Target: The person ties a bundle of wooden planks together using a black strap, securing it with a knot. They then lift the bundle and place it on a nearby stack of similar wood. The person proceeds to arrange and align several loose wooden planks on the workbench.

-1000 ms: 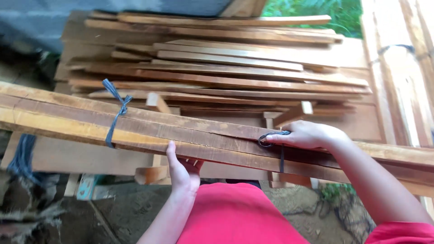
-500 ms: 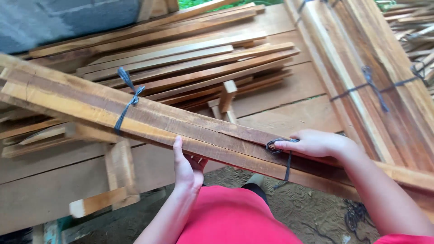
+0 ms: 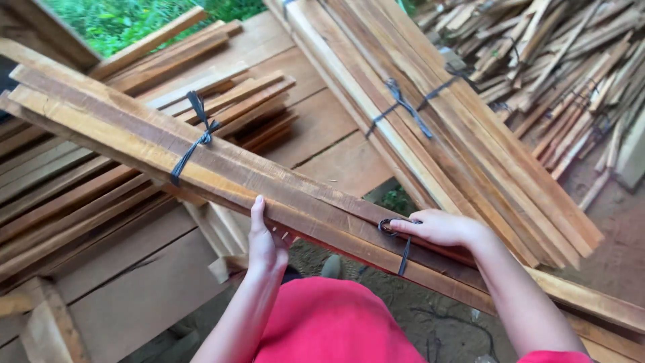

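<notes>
1. Tied bundle of long wooden slats (image 3: 222,171): lying across the view from upper left to lower right, just in front of the person's red-clad body, being held up off the stacks by both hands.
2. Left hand (image 3: 265,242): gripping the near edge of the bundle from below, fingers reaching up against the side of the slats, thumb side hidden underneath.
3. Right hand (image 3: 440,228): resting on top of the bundle, fingers curling loosely around the dark strap (image 3: 403,245) that is binding the slats at this end; index finger pointing at the strap's loop.
4. Second dark tie (image 3: 195,138): wrapping the same bundle further to the left, knotted on top with loose ends sticking up.
5. Second tied bundle of planks (image 3: 430,114): lying beyond the hands, running from top centre to lower right, bound with a dark crossed strap.
6. Stack of loose boards (image 3: 228,94): sitting behind the held bundle on a flat wooden platform (image 3: 322,128).
7. Pile of short offcut sticks (image 3: 571,74): lying jumbled at upper right on bare ground.
8. Green vegetation (image 3: 127,23): showing at upper left.
</notes>
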